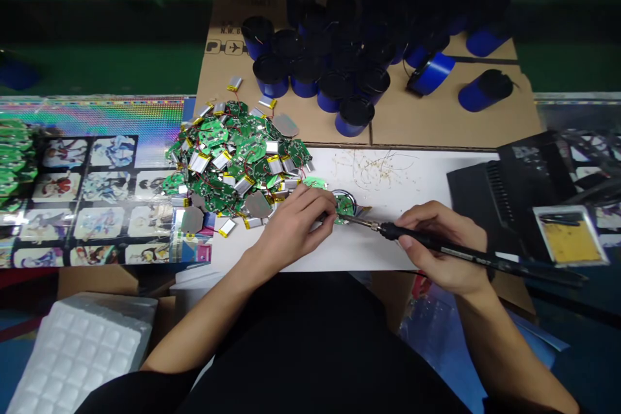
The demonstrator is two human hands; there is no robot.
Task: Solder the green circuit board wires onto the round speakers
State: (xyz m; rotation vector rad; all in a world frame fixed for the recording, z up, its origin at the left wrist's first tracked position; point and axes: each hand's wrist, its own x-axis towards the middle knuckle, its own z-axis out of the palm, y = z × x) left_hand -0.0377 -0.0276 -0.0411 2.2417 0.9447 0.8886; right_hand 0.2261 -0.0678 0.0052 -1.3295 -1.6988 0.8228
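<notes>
A soldering iron (427, 243) is gripped by closed right fingers (412, 240), its long axis pointing left to a round circuit board (344, 212) just beside curled left fingers (315, 197), their grip unclear.

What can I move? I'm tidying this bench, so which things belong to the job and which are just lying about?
Probably the job: left hand, right hand, soldering iron, small round circuit board, pile of circuit boards with batteries, yellow sponge tray.

Probably lying about: blue tubes, wire scraps, picture sheet, white foam block.
</notes>
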